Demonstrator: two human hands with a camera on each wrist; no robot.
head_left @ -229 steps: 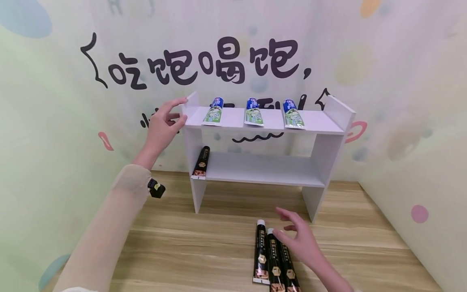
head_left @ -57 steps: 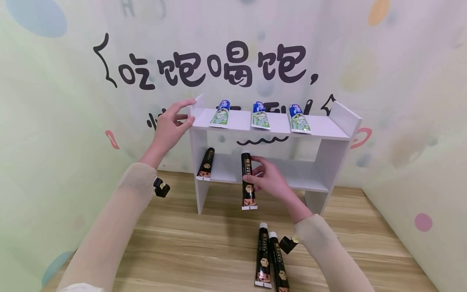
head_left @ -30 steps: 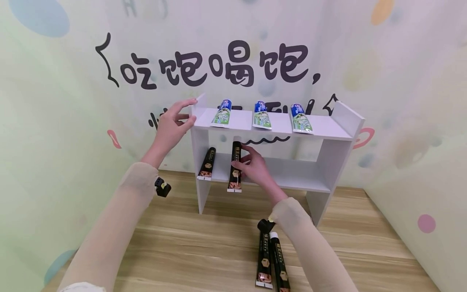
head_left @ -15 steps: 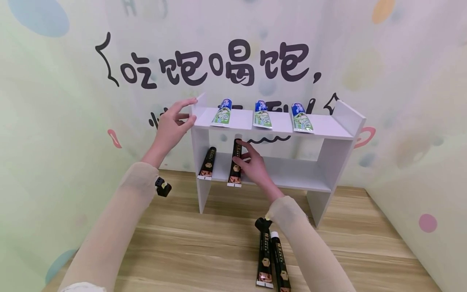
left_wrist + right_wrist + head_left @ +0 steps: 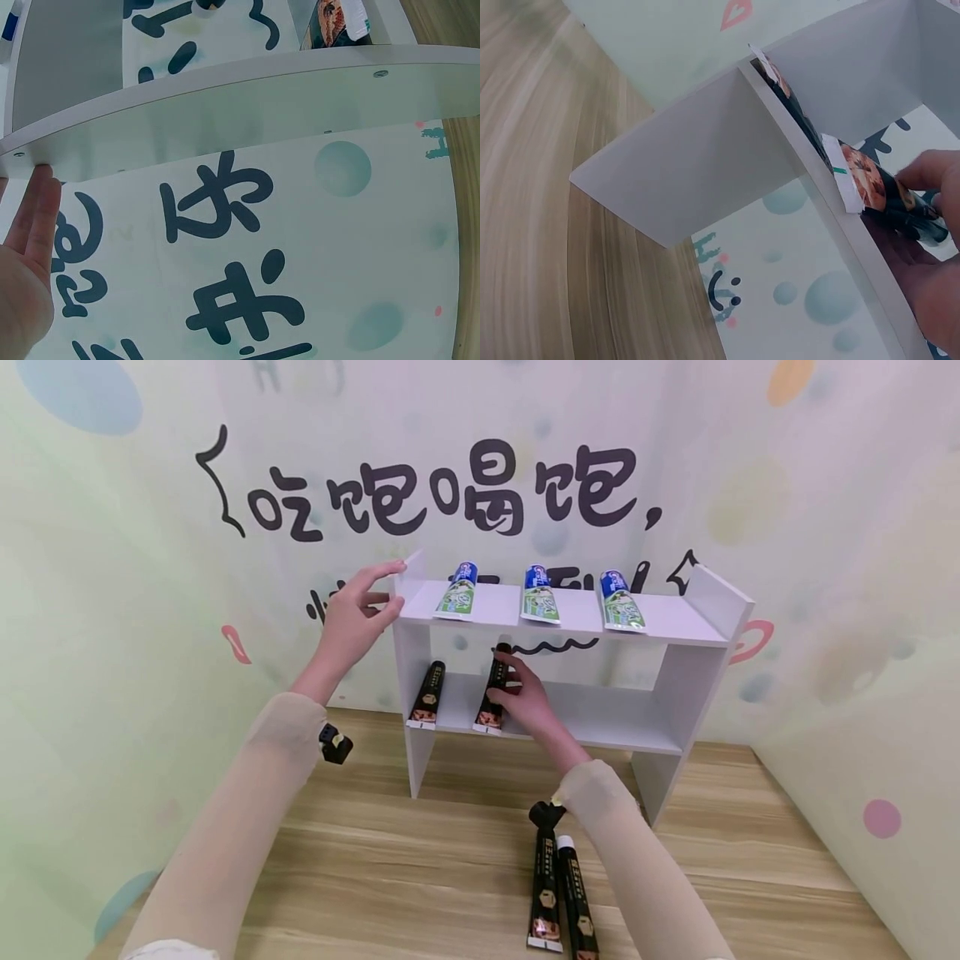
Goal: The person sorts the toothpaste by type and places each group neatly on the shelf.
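Observation:
A black toothpaste tube (image 5: 491,693) with a white cap leans into the middle shelf board. My right hand (image 5: 527,693) pinches it, thumb on one side and fingers on the other. In the right wrist view, its flat crimped end (image 5: 842,172) lies at the board's front edge. Another black tube (image 5: 427,695) rests at the left end of that board. My left hand (image 5: 351,618) holds the upper left side panel (image 5: 408,578) of the white shelf. In the left wrist view, its straight fingers (image 5: 45,202) touch the outer face; the thumb's contact is not clear there.
Three blue-and-green toothpaste tubes (image 5: 539,596) lie spaced along the top board. Two more black tubes (image 5: 573,893) lie on the wooden table (image 5: 360,868) in front of the shelf, partly under my right forearm. A patterned wall stands behind and at both sides.
My right hand has lifted a tube from the table to the middle board. In the last second, the tube moves slightly right and its crimped end rises to the board's edge. The left hand stays put.

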